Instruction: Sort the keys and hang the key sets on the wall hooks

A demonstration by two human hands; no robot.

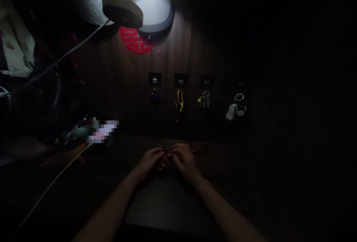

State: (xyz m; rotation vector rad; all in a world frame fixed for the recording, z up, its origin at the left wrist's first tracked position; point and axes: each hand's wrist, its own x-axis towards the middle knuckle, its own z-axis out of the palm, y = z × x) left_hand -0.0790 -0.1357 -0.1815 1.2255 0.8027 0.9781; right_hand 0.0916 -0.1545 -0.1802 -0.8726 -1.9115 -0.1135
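Note:
In the dim head view my left hand [152,160] and my right hand [186,162] meet over a dark wooden surface [164,201]. The fingers of both are curled and closed. Between the fingertips shows a small, thin reddish thing [169,155] with a bright glint, too dark to name. Most of it is hidden by my fingers. Just right of my right hand, a dark brownish strip [203,148] lies on the surface; its kind cannot be made out.
Several key sets hang from hooks on the dark wall, including a yellow-corded one [180,102] and a white-tagged one [231,112]. A round lamp head [122,10], a red round paper cutout [136,41], a cable [52,182] and blurred clutter [78,133] are around.

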